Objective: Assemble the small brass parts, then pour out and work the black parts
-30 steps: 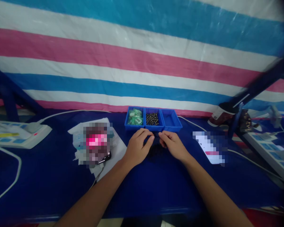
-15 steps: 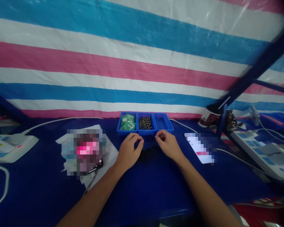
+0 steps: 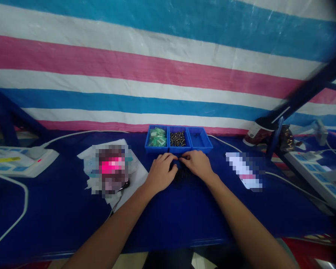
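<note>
Spreading over the lower half of the frame, the blue table (image 3: 182, 220) carries, near the centre, a dark pile (image 3: 182, 175) of small pieces. It lies just between the two hands, partly covered by them. Its pieces are too dark to tell exactly, but they seem thin and very light, so I judge that they scatter easily when pushed; if they are stiff or soft, I cannot say. One piece is best taken with the fingertips, by its middle, with little pressure.

At the pile's left side is the left hand (image 3: 161, 172), with curved fingers; at its upper right is the right hand (image 3: 198, 163), its fingertips close to the left ones. Whether either hand pinches a piece, I cannot tell.

Just beyond, the blue tray (image 3: 199, 140) holds green packets (image 3: 158, 138) and brass-coloured parts (image 3: 177, 139); these parts look hard and perhaps slippery, better gripped around their sides. Behind hangs a striped sheet (image 3: 168, 71).
</note>
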### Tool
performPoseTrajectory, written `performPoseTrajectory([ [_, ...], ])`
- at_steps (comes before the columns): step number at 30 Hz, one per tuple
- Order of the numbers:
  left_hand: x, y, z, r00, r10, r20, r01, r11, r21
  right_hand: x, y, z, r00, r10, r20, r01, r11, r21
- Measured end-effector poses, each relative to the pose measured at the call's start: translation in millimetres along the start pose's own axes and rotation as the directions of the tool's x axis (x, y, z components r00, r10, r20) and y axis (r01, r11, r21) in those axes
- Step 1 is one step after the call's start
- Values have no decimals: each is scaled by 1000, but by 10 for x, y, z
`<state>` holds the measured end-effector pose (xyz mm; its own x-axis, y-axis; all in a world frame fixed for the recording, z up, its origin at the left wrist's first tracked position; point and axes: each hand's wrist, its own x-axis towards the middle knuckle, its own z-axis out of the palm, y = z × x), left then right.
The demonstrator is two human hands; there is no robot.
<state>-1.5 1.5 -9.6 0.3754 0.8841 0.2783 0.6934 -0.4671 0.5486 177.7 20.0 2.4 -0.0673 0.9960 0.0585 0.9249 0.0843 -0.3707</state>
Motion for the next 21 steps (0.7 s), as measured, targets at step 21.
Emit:
performPoseTrajectory([
  [21,19,17,-51,1000,-11,5,12,980,-197,-181,499,-288,986,108,125,-147,918,369],
])
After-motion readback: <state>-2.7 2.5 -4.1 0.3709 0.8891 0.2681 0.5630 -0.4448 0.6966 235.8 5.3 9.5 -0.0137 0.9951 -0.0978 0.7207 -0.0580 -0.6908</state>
